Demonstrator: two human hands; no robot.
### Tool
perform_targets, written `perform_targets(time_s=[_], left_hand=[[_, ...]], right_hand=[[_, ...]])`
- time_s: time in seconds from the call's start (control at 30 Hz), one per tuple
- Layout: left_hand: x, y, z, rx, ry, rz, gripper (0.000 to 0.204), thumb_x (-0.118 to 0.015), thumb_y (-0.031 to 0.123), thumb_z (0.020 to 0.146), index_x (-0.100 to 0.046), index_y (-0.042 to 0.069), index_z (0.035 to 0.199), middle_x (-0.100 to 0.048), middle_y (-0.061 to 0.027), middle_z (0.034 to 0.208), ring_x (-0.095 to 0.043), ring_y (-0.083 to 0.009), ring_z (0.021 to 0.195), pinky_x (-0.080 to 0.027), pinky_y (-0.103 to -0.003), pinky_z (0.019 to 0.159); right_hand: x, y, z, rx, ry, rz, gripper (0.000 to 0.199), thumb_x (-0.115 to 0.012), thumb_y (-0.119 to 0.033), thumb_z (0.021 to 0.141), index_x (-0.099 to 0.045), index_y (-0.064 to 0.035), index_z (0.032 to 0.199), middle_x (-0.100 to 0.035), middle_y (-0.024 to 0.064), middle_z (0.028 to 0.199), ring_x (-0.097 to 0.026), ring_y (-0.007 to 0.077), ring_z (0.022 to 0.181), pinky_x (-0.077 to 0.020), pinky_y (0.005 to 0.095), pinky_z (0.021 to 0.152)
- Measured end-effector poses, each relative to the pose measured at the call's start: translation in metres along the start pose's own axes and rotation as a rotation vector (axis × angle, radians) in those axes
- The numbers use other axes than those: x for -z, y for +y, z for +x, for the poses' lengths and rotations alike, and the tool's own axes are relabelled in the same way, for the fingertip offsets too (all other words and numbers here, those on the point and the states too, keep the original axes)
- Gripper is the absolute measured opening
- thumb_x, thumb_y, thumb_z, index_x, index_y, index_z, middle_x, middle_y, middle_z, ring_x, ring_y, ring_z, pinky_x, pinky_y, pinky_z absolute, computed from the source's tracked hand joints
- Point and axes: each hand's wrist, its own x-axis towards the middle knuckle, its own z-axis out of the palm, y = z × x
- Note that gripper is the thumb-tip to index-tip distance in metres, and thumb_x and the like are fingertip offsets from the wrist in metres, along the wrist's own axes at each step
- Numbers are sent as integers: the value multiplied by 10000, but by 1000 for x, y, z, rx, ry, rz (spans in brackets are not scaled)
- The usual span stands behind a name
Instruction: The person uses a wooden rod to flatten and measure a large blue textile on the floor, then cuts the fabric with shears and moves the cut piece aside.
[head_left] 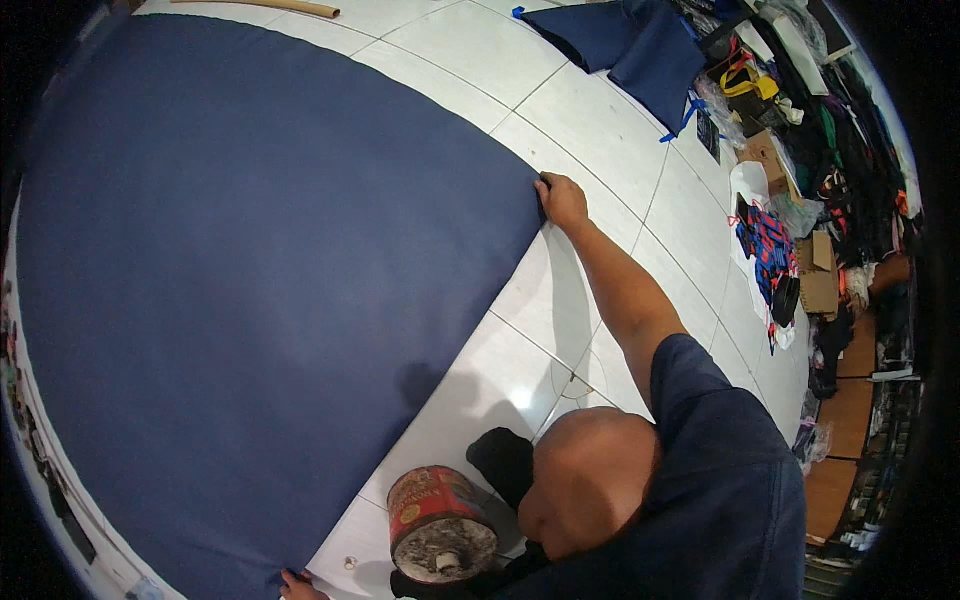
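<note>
A large dark navy sheet of fabric (260, 260) lies spread across the floor and fills the left of the view. My right hand (563, 201) reaches out with the arm extended and is closed on the sheet's far right corner. At the lower edge of the view, my left hand (299, 586) is partly cut off; its fingers are curled at the sheet's near corner. Between the two hands, the sheet's edge runs in a straight diagonal. Beside that edge stands a red round tin (432, 503) with a worn, greyish end.
White floor tiles (500, 50) surround the sheet. My bent knee (595, 475) and dark-covered foot (503, 465) are near the tin. Folded navy fabric (640, 50) lies at the back. Along the right are a patterned red-and-blue cloth (768, 245), cardboard boxes (818, 278) and piled goods. A brown tube (290, 7) lies at top.
</note>
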Motion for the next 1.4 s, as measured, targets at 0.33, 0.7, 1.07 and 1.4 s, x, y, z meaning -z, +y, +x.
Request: perform_targets(time_s=[0.33,0.7,1.07,1.4], left_hand=[[2,-13,16,199,-67,-95,305,-611,235,958,-446,-10,881,-537,-102,713,-502,-174,571,-421,-307,489],[-10,-2,-2,244,-12,-111,261,-617,204,947,-482,-8,879,-562,-104,778,-500,-179,570,-424,-305,491],[17,-2,6,359,202,-309,240,-620,256,947,-537,35,902,-575,-85,806,-535,-171,594,-456,-294,485],[79,-49,77,433,492,-467,294,-637,187,953,-507,39,736,-507,-55,605,-476,-150,435,-399,-267,373]], right_hand=[[2,-2,-6,77,144,5,383,-618,-296,934,-637,-63,1238,-647,218,1188,-615,376,1110,-488,446,949],[25,-167,-236,972,-477,254,427,-595,-370,949,-593,-122,1296,-478,152,1424,-384,321,1384,-281,548,1137],[16,-165,-239,1048,-414,188,476,-707,-171,833,-611,-112,1295,-487,156,1443,-401,360,1374,-284,537,1133],[39,-159,-237,930,-551,51,453,-692,-161,895,-590,-69,1326,-408,153,1525,-302,361,1453,-211,518,1188]])
